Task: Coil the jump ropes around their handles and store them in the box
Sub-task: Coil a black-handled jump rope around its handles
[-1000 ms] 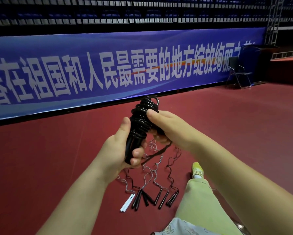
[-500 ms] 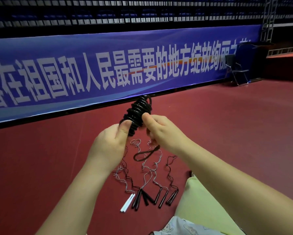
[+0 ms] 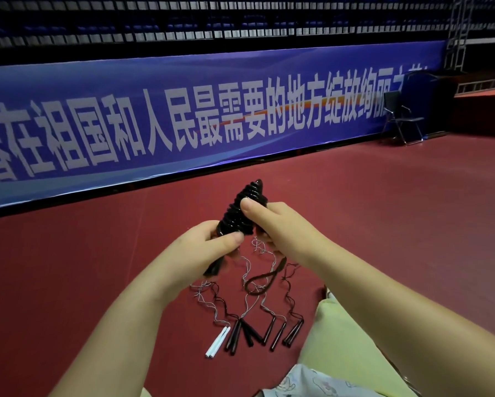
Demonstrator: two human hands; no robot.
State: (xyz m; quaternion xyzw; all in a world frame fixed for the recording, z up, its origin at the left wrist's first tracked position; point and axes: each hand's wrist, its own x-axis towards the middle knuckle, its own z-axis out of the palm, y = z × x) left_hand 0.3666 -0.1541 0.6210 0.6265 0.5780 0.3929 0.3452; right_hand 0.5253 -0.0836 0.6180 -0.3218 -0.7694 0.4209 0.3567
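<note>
Red court floor by your knee carries the uncoiled jump ropes (image 3: 257, 316), and above them your left hand (image 3: 209, 247) now grips the handles while your right hand (image 3: 272, 222) pinches the coiled rope (image 3: 242, 210), its tail loop shorter than before—nearly wound, with no box visible.

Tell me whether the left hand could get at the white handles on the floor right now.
Probably not yet: the left hand grips the coiled black jump rope, so it is occupied. Otherwise the white handles lie uncovered on the floor below it.
</note>
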